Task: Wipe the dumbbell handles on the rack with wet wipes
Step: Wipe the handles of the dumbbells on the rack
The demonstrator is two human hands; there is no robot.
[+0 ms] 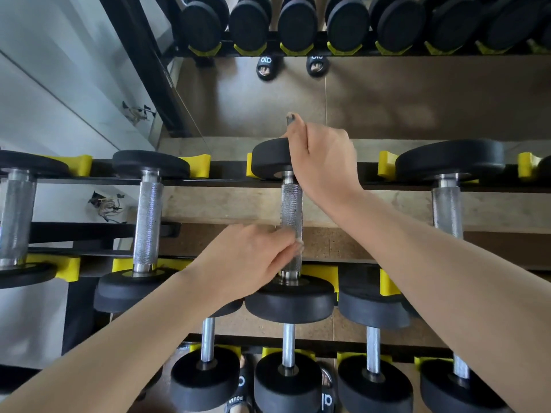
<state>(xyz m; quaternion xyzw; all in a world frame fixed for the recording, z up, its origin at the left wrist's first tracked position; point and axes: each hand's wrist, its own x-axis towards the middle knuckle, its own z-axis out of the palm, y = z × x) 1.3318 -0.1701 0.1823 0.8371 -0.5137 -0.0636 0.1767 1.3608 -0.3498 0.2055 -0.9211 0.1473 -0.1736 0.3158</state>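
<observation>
A dumbbell with a knurled steel handle (292, 210) lies on the rack's upper tier, running away from me between two black heads. My left hand (247, 260) comes in from the left, and its fingers curl round the lower part of that handle, just above the near head (290, 302). My right hand (323, 159) lies over the right side of the far head (269, 158). Its fingers pinch a small grey, stained wet wipe (290, 119) that sticks up above the head.
More dumbbells lie left (147, 222) and right (447, 204) on yellow cradles (198, 165), with a lower row (287, 347) toward me. A mirror behind reflects another rack (298, 28) and sandalled feet. A glass wall stands at the left.
</observation>
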